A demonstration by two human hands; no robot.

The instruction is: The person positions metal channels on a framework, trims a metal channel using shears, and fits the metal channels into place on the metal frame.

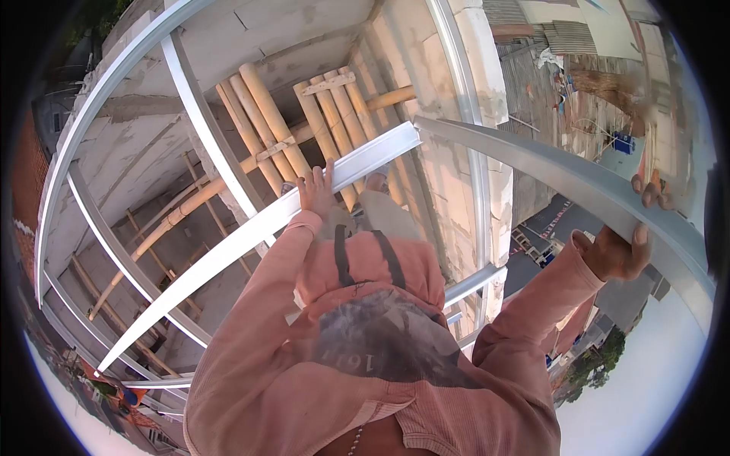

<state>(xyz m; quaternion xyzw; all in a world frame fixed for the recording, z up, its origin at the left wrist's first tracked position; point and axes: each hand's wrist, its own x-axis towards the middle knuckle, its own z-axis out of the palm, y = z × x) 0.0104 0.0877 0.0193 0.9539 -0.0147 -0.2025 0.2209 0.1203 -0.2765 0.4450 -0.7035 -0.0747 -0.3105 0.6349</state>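
Two long silvery metal channels are in my hands. My left hand [318, 194] is closed over the left metal channel [220, 251], near its cut end, its fingers across the upper edge. That channel runs from the lower left up to the middle of the view. On the right, my right hand [625, 247] grips the right metal channel [540, 159], with fingers showing above and below it. The inner ends of both channels come close together at the centre; whether they touch, I cannot tell.
A metal roof frame [205, 129] stands at the left, another rail [479, 182] along the wall [433, 83]. Bamboo poles [262, 114] lie below, with a deep drop to the floor. Outside, at right, are corrugated roofs [525, 83] and a street [544, 216] far down.
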